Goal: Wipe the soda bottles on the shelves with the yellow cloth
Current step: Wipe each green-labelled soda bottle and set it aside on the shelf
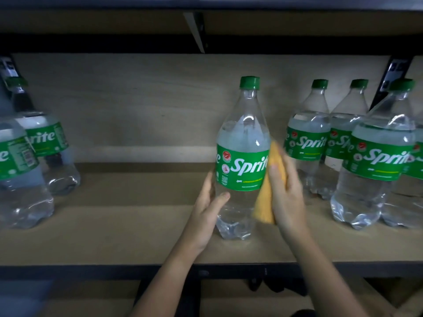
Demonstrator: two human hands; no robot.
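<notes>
Across the whole view runs a wooden shelf [128,225] with a dark front edge, another board hanging above it, and clear soda bottles with green labels and green caps standing in groups on it. Three or so bottles on the right [370,156] crowd together near the bracket; two bottles on the left [34,156] stand at the edge of view, blurred. Between the groups, well apart from the left pair and nearer the right one, stands the centre bottle [242,156], upright, its long axis vertical, label facing the camera, base on the board near the front edge. The left hand [206,211] steadies it from the left, fingers curled round the clear lower body below the label, thumb across the front. The right hand [286,193] lies just right of the bottle, fingers fairly straight and together, pressing the yellow cloth [267,202] flat against the bottle's right flank; the cloth spans from the label's upper edge down towards the base and looks folded or bunched. Both hands are equally near, one on each side, so the bottle sits directly between them. My judgement is that the wipe is under way on this bottle's right side, and the next stroke would run along the vertical axis or round the body while the left hand turns or holds it still. Bottles on both sides may remain to be done.
</notes>
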